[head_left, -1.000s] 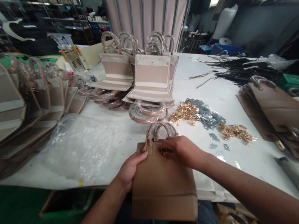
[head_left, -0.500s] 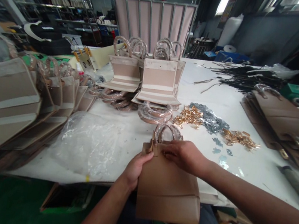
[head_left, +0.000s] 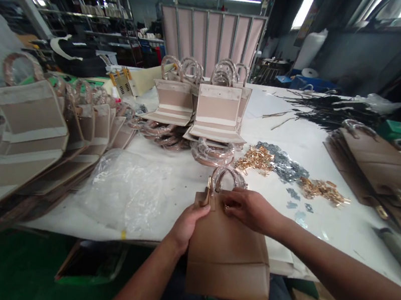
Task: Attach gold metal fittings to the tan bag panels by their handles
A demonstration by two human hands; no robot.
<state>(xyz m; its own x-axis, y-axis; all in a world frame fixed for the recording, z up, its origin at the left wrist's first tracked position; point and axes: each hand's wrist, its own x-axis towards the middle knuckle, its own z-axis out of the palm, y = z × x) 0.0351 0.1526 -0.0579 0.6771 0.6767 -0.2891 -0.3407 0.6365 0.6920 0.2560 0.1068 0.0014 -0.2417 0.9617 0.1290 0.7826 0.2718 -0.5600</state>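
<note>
The flat tan leather bag panel (head_left: 227, 255) lies over the near edge of the white table (head_left: 339, 141), its lower part hanging toward the person's lap, and the left hand (head_left: 188, 224) closes thumb over fingers on its upper left corner, beside a small gold fitting. The right hand (head_left: 250, 209) pinches the top edge just under the plastic-wrapped ring handle (head_left: 228, 177), fingers curled shut on the panel; a steady left-hand hold would likely serve best while the right fingertips work. Farther off lie gold metal clasps (head_left: 256, 158) and upright beige bags (head_left: 217, 112).
</note>
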